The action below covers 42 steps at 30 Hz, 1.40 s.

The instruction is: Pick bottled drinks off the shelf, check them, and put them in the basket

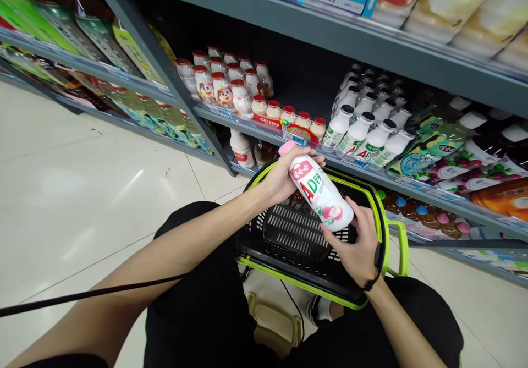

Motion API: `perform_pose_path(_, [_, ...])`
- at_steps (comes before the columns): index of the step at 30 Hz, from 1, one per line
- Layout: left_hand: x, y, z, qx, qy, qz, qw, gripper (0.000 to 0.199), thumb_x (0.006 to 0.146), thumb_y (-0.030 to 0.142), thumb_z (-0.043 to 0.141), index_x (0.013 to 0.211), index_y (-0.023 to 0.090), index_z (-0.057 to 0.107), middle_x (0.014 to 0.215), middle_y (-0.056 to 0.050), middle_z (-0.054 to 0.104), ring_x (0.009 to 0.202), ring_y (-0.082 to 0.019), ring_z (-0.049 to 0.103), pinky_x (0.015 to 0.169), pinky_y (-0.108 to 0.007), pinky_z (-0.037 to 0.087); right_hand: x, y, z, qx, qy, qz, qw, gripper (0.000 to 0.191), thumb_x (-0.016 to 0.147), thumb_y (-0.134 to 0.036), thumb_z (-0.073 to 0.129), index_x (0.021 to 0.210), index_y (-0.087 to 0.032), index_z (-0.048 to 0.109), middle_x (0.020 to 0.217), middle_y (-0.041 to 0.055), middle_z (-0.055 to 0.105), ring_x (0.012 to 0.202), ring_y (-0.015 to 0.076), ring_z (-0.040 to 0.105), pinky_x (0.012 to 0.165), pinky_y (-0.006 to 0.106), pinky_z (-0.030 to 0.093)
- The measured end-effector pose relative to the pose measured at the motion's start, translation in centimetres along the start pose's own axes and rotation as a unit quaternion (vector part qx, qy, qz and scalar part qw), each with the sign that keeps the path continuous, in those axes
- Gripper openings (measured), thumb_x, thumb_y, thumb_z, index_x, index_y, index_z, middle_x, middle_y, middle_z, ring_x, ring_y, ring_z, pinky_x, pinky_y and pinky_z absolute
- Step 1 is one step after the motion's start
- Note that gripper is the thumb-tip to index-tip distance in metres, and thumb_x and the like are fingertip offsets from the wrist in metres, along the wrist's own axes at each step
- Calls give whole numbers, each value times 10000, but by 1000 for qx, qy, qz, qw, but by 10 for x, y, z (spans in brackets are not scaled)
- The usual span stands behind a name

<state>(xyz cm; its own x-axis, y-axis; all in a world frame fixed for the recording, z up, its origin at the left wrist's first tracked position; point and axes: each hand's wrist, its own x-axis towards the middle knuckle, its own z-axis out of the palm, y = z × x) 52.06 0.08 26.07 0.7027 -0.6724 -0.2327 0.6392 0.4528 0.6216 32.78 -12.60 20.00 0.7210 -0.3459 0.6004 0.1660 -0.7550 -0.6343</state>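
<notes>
A white milk drink bottle (pixel 321 197) with a pink cap and a peach picture on its label is tilted between my two hands, above the basket. My left hand (pixel 284 176) is wrapped round its upper part near the cap. At the bottle's base, the thumb and fingers of my right hand (pixel 358 241) grip it from the right. Below is a black shopping basket (pixel 297 230) with a lime green rim, standing between my knees. Part of its inside is hidden by the bottle and my hands; a few dark brown items show at its far side.
On the shelf ahead stand red-capped bottles (pixel 225 90), a red pack of small bottles (pixel 287 117) and black-capped white bottles (pixel 358 131). The shelf edge (pixel 256 127) runs just beyond the basket. A beige stool (pixel 274 318) is under me, and a dark cord (pixel 94 294) crosses my left forearm.
</notes>
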Motion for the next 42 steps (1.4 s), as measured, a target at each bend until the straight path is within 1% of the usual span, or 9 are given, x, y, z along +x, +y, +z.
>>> perform_pose_path(3, [0,2,0,-22,4,-8,1000,198,736,238,782,879,129,700,817,-52,742,841,-204,729,984,-409,548,-1,-1,2,-14,10,-34,999,649,873,-213,847,1473,-229,602,1255,142,615,1175,284,649,907,429,647])
perform_pose_path(7, [-2,2,0,-69,-4,-10,998,182,664,189,735,827,130,677,765,-46,709,779,-185,695,970,-405,564,-6,-11,14,152,28,102,983,577,839,-221,863,1362,-243,619,1316,134,594,1179,280,673,850,381,672])
perform_pose_path(12, [-3,0,-2,-48,-60,3,997,190,634,205,714,805,138,666,702,-38,667,705,-170,649,850,-351,564,-5,-23,21,437,-102,346,824,688,807,-318,909,1374,-257,524,1070,70,749,813,222,770,671,343,682])
perform_pose_path(15, [-5,2,-1,-35,-81,1,996,193,633,197,701,813,138,664,673,-25,642,676,-166,634,800,-342,557,-1,-26,18,524,-159,407,731,535,893,-539,793,1226,-131,693,1048,157,791,820,245,781,712,362,690])
perform_pose_path(17, [-7,4,0,-41,-90,0,995,180,645,191,695,814,141,659,669,-10,626,656,-150,615,803,-341,557,-1,-28,15,556,-145,413,707,543,935,-603,716,1155,-108,753,1038,175,802,831,248,783,760,380,695])
perform_pose_path(21, [-9,8,4,-21,-108,25,994,179,711,272,732,811,141,661,687,-20,636,711,-171,653,806,-335,551,-6,-26,15,531,-87,371,757,458,896,-500,813,1194,-157,758,937,112,811,782,250,782,760,414,701])
perform_pose_path(27, [-7,10,2,-7,-82,29,996,289,718,374,745,864,129,698,736,-56,702,762,-202,695,881,-374,555,-16,-12,19,407,-53,285,866,556,842,-295,886,1368,-250,710,1367,110,730,1062,285,785,950,446,677])
perform_pose_path(34, [-8,11,1,-17,-76,28,997,333,697,423,760,839,125,714,758,-69,721,756,-204,699,851,-361,554,-19,-4,20,198,-26,111,974,667,867,-188,834,1496,-243,617,1437,141,658,1277,291,670,1095,472,587])
perform_pose_path(42, [-7,9,-1,-40,-102,14,994,314,734,431,728,822,130,729,772,-90,746,807,-240,729,933,-405,549,-12,-4,16,55,18,-13,998,668,848,-156,836,1468,-265,612,1334,135,624,1235,302,647,1048,502,582])
